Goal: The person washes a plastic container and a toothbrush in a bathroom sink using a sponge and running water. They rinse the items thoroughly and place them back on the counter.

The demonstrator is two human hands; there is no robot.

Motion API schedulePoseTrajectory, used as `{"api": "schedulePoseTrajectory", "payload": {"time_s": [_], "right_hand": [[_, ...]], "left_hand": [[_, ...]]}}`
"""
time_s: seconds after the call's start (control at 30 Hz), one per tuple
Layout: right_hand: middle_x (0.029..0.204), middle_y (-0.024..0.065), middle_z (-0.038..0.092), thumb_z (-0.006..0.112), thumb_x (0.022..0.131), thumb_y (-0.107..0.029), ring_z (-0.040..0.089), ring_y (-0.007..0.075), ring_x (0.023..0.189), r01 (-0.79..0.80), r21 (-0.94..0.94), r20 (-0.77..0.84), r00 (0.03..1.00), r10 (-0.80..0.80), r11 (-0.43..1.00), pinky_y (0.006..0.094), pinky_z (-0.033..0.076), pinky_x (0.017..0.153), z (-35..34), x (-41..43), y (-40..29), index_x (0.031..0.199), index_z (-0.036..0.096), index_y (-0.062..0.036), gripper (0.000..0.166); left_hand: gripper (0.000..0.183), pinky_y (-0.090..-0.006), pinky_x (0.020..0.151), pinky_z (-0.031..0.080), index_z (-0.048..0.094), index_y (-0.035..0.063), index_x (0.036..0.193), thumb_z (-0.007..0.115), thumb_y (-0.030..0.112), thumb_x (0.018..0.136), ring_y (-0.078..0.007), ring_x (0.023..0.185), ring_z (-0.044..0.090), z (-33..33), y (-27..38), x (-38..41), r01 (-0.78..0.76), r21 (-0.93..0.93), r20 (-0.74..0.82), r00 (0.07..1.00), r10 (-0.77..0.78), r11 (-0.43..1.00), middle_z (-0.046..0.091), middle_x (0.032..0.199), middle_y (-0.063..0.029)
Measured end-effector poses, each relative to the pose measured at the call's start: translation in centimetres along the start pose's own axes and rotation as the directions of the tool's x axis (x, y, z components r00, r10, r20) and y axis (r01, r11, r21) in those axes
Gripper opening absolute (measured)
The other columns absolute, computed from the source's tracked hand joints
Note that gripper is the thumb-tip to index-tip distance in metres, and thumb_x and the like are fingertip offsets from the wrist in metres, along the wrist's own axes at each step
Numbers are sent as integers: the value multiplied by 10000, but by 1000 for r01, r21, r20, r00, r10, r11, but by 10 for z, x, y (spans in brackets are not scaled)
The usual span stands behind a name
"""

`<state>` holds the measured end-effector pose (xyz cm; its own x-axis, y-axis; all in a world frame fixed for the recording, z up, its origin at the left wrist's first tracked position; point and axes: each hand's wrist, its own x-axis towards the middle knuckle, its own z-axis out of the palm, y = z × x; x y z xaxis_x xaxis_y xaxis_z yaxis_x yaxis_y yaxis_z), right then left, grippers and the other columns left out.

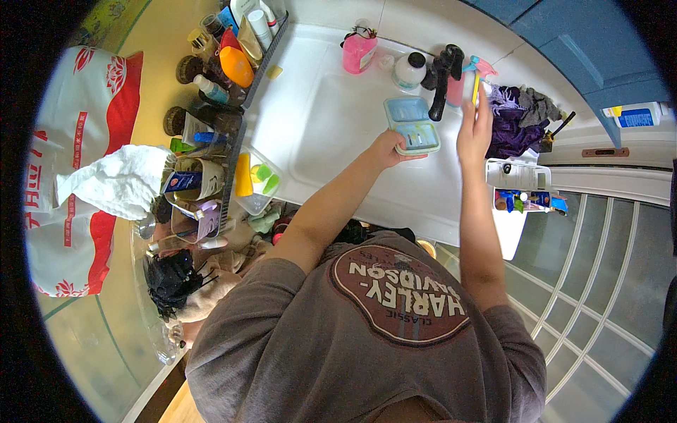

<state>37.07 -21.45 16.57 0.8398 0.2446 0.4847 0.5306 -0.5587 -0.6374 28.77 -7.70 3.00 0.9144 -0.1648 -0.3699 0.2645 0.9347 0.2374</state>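
Observation:
My left hand [391,149] grips the lower edge of a pale blue plastic soap box [406,109]. The box is hinged wide open above the white washbasin [328,127], with yellowish-green residue in its slotted half. My right hand [476,129] is raised at the basin's right side, fingers pointing away from me. Between its thumb and fingers stands a thin yellow object [475,89], seen edge-on; its kind is unclear. Just beyond that hand is a spray bottle [456,90] with a pink and blue trigger head. The black faucet [440,90] rises left of the hand.
A pink bottle [359,53] and a white black-capped bottle [409,71] stand along the back rim. At left, a dark-edged rack [238,127] holds several toiletries. A clear tray [256,182] sits at the basin's left. Purple cloth [510,129] and a white caddy [518,174] lie right.

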Motion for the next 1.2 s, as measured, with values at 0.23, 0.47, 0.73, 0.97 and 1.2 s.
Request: {"api": "schedulePoseTrajectory", "payload": {"time_s": [0.23,0.47,0.73,0.97,1.2], "right_hand": [[1047,178,571,512,950,-251,561,318,894,-426,-110,-33,904,425,898,388,449,816,19,-100,42,1344,485,-116,418],[931,171,633,720,748,-102,620,313,785,-42,-77,-17,999,41,996,375,501,712,6,-5,4,1334,481,-106,633],[949,150,662,681,718,-58,650,313,830,372,-242,114,928,-355,896,376,526,753,36,69,20,1104,652,-80,388],[960,162,662,673,728,-101,650,315,849,387,-269,111,922,-371,882,394,528,736,31,88,20,1119,643,-75,393],[932,137,671,697,686,-98,655,302,819,430,-170,113,902,-416,887,392,535,717,36,79,15,1120,662,-176,443]], "left_hand": [[833,-674,957,402,336,24,1329,344,-128,510,-490,1202,449,-7,-2,20,26,22,90,996,-28,999,448,1304,-216],[831,-697,947,389,342,70,1319,358,-134,514,-498,1195,451,-7,-9,24,30,45,-27,999,-29,999,457,1293,-213],[826,-657,1006,363,357,-9,1334,404,-98,515,-472,1232,426,-5,-11,30,39,46,146,988,-45,998,445,1329,-218],[822,-666,974,384,361,20,1324,387,-116,514,-478,1216,436,-2,-5,23,12,37,96,995,-15,999,445,1304,-212],[842,-695,921,411,324,85,1326,352,-152,518,-502,1180,447,-10,-2,18,38,47,11,999,-38,998,431,1286,-199]]}}
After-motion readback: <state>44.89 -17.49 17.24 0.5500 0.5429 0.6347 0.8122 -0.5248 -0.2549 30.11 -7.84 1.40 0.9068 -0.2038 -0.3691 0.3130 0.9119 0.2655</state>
